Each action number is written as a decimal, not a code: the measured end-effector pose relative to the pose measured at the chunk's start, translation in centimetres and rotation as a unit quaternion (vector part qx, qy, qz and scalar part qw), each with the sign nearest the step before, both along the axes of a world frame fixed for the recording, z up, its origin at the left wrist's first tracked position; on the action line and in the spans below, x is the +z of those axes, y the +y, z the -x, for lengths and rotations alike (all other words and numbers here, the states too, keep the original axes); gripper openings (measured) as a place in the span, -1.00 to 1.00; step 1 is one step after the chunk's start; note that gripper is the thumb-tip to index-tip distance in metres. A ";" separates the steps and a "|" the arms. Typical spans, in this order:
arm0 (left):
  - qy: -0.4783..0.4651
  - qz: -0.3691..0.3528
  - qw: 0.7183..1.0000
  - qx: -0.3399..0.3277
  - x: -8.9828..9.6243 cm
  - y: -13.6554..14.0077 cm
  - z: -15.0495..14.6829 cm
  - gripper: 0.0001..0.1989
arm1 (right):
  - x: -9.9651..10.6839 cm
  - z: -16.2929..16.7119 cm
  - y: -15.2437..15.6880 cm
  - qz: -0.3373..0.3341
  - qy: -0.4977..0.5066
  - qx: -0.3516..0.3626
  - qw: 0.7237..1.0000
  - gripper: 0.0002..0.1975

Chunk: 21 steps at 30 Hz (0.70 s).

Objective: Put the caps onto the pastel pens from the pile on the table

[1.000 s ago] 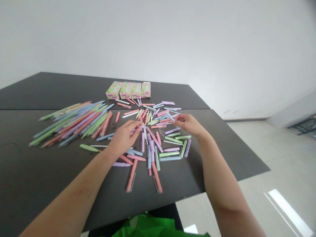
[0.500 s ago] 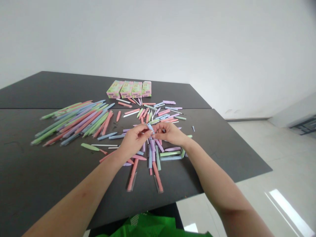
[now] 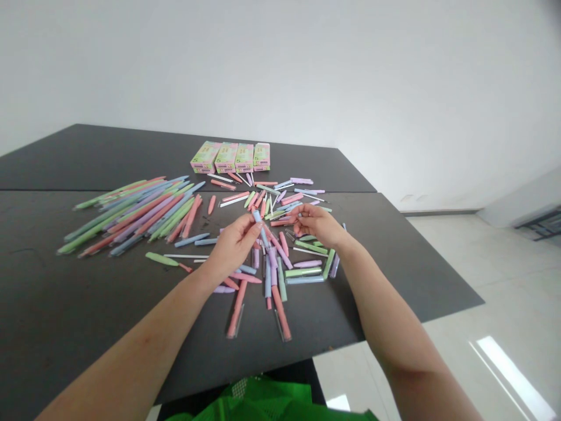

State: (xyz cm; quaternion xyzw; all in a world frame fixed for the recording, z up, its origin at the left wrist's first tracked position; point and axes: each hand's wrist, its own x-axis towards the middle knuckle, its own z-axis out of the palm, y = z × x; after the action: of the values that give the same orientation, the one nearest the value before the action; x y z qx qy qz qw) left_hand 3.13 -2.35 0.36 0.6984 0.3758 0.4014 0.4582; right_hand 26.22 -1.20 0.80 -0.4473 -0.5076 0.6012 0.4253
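Left grip (image 3: 234, 242): thumb and fingers closed on a blue pen part (image 3: 257, 217), held tilted above loose pen parts at mid-worktop (image 3: 407, 269). Right grip (image 3: 322, 225): fingers bent, thumb near the fingertips, just right of the blue part and apart from it; cannot tell whether I have anything in it. Green pen pieces (image 3: 310, 248) lie just below my right grip. Pile of long pens (image 3: 135, 219) to my left; row of four boxes (image 3: 226, 156) beyond.
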 end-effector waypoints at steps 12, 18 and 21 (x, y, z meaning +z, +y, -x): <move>0.026 -0.008 1.000 -0.008 -0.3 -0.3 0.1 -0.73 | 1.3 -1.7 0.2 -0.031 -0.025 -0.098 0.994 -0.80; -0.007 0.040 0.999 -0.015 -0.4 -0.3 0.0 -0.73 | 0.4 -0.5 0.0 -0.061 -0.211 -0.052 0.974 -0.87; -0.018 0.045 0.999 -0.005 -0.4 -0.2 0.0 -0.75 | 0.4 -0.5 -0.3 -0.119 -0.313 -0.035 0.942 -0.84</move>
State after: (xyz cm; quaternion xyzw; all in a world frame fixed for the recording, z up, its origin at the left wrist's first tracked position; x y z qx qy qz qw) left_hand 3.17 -2.52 -0.01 0.6716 0.3822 0.3943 0.4974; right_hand 26.70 -1.47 1.22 -0.5761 -0.6671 0.3508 0.3163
